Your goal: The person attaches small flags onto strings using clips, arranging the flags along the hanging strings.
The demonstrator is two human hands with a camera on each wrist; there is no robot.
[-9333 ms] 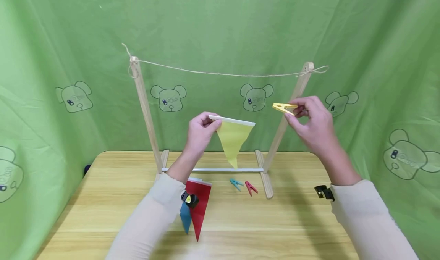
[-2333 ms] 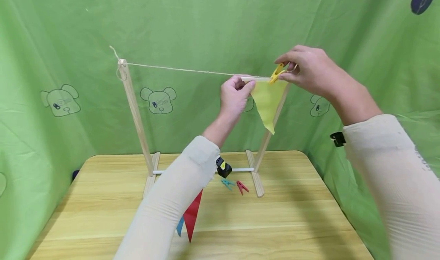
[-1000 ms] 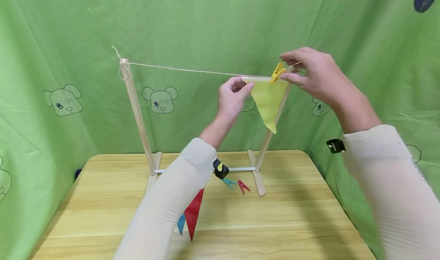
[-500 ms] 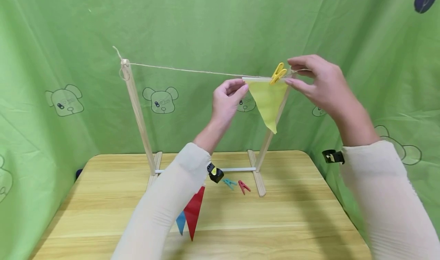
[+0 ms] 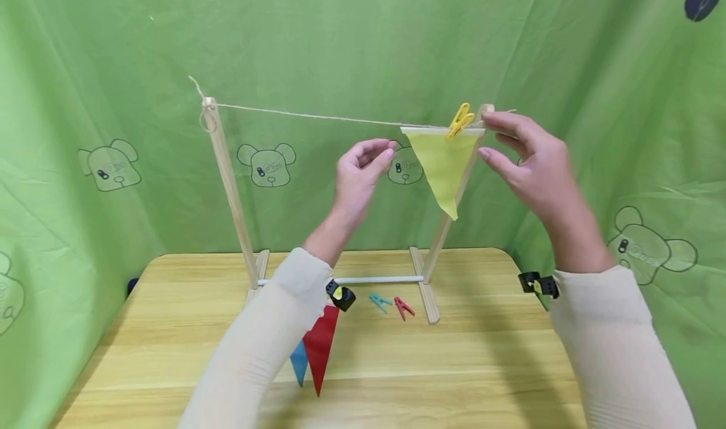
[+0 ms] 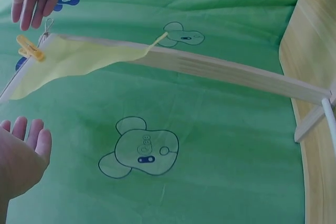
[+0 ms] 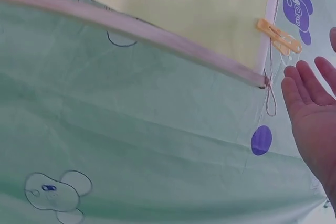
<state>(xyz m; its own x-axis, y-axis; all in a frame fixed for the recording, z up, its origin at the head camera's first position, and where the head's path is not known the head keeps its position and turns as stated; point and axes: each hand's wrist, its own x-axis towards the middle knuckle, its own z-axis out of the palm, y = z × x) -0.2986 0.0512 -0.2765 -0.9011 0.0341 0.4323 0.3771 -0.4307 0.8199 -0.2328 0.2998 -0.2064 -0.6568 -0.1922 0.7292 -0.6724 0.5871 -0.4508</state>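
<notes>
A yellow triangular pennant (image 5: 443, 164) with a white top strip hangs from the string (image 5: 317, 115), near the right post (image 5: 439, 243). One yellow clothespin (image 5: 460, 121) clips that strip to the string. My left hand (image 5: 358, 176) is left of the pennant, apart from it, fingers loosely bent and holding nothing. To the pennant's right is my right hand (image 5: 535, 164), thumb and fingers spread; in the right wrist view the clothespin (image 7: 279, 36) sits just beyond its fingertips. The left wrist view shows both hands off the pennant (image 6: 79, 61).
A red pennant (image 5: 322, 347) and a blue pennant (image 5: 299, 361) lie on the wooden table (image 5: 454, 372), partly under my left sleeve. A teal clothespin (image 5: 380, 302) and a red clothespin (image 5: 404, 308) lie near the white crossbar (image 5: 386, 280). The left post (image 5: 229, 189) stands behind my left arm.
The yellow pennant and clothespin, earlier held in my hands, now hang on the string. My right hand let go of the clothespin and my left of the pennant; both have drawn back and lower.
</notes>
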